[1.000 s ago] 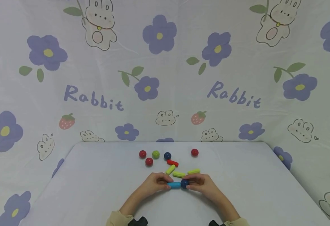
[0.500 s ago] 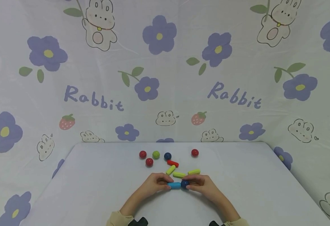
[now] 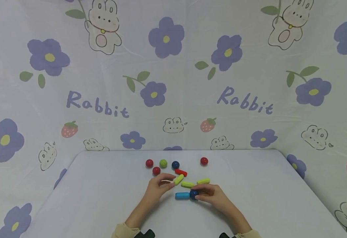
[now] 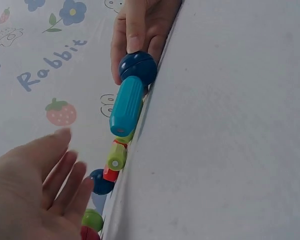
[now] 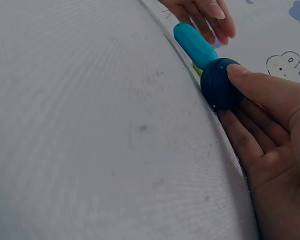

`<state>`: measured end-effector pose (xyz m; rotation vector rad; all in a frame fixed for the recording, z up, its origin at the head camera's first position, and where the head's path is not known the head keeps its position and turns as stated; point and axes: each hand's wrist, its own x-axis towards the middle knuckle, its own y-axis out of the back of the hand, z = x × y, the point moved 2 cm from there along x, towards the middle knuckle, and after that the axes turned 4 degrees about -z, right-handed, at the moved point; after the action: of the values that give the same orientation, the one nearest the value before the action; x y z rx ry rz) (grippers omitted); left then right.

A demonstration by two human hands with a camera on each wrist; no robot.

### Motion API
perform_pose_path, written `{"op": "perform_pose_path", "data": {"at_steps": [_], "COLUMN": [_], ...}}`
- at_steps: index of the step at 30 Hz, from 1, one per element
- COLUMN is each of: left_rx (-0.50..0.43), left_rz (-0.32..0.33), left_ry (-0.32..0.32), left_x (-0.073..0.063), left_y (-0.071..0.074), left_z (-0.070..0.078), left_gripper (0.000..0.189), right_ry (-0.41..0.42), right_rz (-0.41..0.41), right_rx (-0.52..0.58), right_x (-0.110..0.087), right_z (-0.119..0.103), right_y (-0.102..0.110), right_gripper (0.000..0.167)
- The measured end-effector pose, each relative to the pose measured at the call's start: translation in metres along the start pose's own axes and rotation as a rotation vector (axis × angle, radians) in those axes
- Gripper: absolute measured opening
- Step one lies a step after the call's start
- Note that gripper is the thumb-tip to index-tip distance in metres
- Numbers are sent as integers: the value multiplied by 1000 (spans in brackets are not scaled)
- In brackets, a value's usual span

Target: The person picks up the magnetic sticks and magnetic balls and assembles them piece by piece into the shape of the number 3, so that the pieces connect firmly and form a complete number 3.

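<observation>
My right hand (image 3: 210, 192) pinches a dark blue ball (image 5: 221, 84) between thumb and fingers. A light blue ribbed stick (image 4: 126, 106) is joined end-on to that ball and points left, its far end free. My left hand (image 3: 156, 187) holds nothing; its fingers are parted in the left wrist view, and in the head view their tips are right beside a lime-green stick (image 3: 178, 179). Behind the blue stick lie a second lime stick (image 3: 187, 184) and a third lime stick (image 3: 203, 181). A red stick (image 3: 181, 172) lies just beyond the first.
Farther back on the white table (image 3: 102, 185) are another dark blue ball (image 3: 175, 165), a green ball (image 3: 163, 163) and two red balls, one red ball (image 3: 156, 171) nearer my left hand. A separate red ball (image 3: 204, 161) sits to the right. A printed cloth (image 3: 188, 72) hangs behind.
My left hand has let go of the light blue stick and moved forward and slightly left to the nearest lime stick. My right hand stays on the dark blue ball.
</observation>
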<state>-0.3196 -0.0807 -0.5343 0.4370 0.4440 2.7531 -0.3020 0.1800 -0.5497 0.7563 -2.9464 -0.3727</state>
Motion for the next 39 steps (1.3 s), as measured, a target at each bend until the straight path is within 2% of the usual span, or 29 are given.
{"op": "perform_pose_path", "data": {"at_steps": [3,6,12,15,30,39], "left_rx": [-11,-14,6,-3,40,61], "left_rz": [122,216,359,409,454,439], "left_ry": [-32,-60,-47,-34,5,64], "left_x": [0,1,2,3,14,17], "left_y": [4,7,14,17,23,22], "left_z": [1,0,-3,-4,-14,-18], "left_gripper": [32,35,41,43,46,48], "right_ry": [0,8,18,22,28,34], "right_rz": [-5,-11,-19,-21,-15,-11], "right_rx": [0,-10,-6,-4,9,0], "right_x": [0,0,-1,-1,-2,-1], "right_z": [0,-1,-3,-4,-6,-3], "right_y": [0,0,-1,-1,-1,1], "right_gripper": [40,40,40,40,39,40]}}
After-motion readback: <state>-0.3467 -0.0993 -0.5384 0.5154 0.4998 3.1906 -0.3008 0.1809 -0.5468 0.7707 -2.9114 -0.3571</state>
